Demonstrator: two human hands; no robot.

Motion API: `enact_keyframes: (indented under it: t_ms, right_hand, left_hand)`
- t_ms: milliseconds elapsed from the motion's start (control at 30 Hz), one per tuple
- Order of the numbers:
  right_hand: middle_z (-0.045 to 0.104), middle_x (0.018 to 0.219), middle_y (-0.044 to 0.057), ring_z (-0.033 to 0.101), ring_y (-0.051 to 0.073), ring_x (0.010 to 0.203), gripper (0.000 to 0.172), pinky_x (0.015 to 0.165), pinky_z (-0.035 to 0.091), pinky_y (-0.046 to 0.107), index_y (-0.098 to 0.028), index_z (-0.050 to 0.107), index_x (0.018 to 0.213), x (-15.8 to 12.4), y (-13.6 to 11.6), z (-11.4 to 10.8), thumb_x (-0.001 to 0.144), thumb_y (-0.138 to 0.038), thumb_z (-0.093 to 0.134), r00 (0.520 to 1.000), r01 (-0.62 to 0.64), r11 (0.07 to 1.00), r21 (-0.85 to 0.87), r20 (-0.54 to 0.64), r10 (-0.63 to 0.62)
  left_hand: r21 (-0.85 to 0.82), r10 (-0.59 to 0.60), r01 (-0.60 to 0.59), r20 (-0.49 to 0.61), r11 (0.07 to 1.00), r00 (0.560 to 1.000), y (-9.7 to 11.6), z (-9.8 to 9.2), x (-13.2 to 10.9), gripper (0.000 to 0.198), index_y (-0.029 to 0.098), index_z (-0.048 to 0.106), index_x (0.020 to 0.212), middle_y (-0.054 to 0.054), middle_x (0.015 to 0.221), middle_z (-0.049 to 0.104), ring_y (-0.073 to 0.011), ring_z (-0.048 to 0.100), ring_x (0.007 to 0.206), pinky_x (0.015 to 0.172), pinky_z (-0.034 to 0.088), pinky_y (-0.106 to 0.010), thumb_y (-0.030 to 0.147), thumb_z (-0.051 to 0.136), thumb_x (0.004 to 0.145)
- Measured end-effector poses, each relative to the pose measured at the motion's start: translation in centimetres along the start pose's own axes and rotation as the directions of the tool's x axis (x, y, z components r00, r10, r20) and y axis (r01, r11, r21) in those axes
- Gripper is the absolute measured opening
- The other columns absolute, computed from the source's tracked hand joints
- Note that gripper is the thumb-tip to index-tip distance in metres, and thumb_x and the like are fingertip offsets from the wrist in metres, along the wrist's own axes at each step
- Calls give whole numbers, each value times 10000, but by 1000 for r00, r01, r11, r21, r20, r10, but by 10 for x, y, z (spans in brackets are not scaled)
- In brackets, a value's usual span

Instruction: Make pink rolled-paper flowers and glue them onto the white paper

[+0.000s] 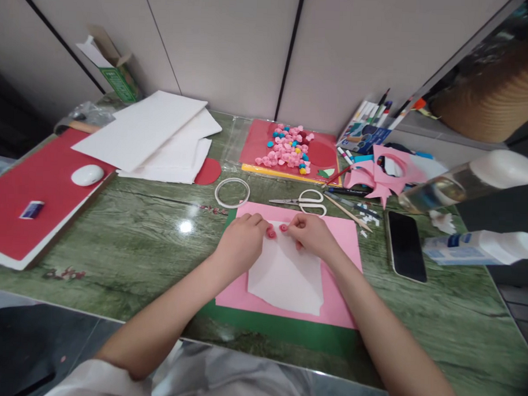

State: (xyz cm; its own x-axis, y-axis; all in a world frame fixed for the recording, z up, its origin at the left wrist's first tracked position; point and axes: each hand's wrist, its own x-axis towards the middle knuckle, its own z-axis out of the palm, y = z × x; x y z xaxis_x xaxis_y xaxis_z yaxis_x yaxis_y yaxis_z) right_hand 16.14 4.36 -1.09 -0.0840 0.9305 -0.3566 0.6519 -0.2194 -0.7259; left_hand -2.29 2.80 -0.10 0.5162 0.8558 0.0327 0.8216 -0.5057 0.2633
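A white sheet of paper lies on a pink sheet, with green paper beneath. My right hand pinches a small red paper coil over the top part of the white sheet. Just left of it, more small red coils rest at the fingertips of my left hand. The left fingers are curled together at the paper's upper left edge; what they grip, if anything, is hidden.
White scissors and a tape roll lie beyond the sheets. Pink and blue pieces are heaped on a red sheet. A phone, a glue bottle and a clear bottle are at right, white sheets at left.
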Motion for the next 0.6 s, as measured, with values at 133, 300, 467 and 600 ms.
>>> enact_keyframes:
  t_ms: [133, 300, 467, 600]
  right_hand:
    - [528, 356, -25, 499, 97, 365, 179, 418, 355, 179, -176, 515, 577, 9, -9, 3, 678, -319, 548, 996, -19, 998, -62, 82, 24]
    - [527, 360, -30, 487, 88, 342, 160, 410, 351, 177, -175, 515, 587, 10, -9, 7, 691, -297, 522, 994, -31, 997, -71, 99, 38]
    - [533, 372, -35, 519, 91, 365, 160, 448, 379, 176, -177, 536, 595, 8, -8, 9, 690, -304, 527, 998, -18, 991, -134, 60, 26]
    - [539, 379, -35, 521, 95, 362, 131, 444, 384, 181, -179, 547, 616, 9, -6, 10, 697, -277, 513, 998, -16, 993, -119, 61, 23]
  left_hand:
    - [52, -24, 20, 70, 998, 997, 7, 3, -4, 304, 150, 565, 1058, -75, 900, 595, -217, 530, 857, 756, 446, -349, 97, 389, 816]
    - [63, -41, 34, 110, 997, 993, 10, 1, -3, 307, 121, 549, 1082, -91, 916, 597, -231, 531, 872, 749, 447, -352, 114, 365, 837]
    - [56, -53, 45, 147, 997, 988, 10, -2, -2, 299, 108, 550, 1072, -102, 924, 595, -231, 531, 882, 766, 444, -357, 114, 360, 841]
    - [51, -54, 47, 142, 998, 988, 11, -2, -3, 294, 112, 553, 1064, -103, 908, 595, -229, 532, 876, 756, 447, -360, 114, 363, 840]
